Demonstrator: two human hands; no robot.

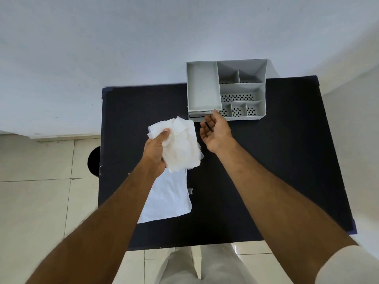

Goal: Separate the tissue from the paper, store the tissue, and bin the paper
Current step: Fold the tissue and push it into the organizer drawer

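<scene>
My left hand grips a crumpled bundle of white tissue above the black table. Beneath it, flat white paper lies on the table, partly hidden by my left forearm. My right hand hovers palm up, fingers apart and empty, with its fingertips at the front edge of the grey organizer. The organizer's large left compartment holds nothing; a small drawer below it looks slightly pulled out.
The organizer stands at the table's back edge against a white wall and has several perforated small compartments on its right. A round black bin sits on the tiled floor left of the table, mostly hidden by the table's edge.
</scene>
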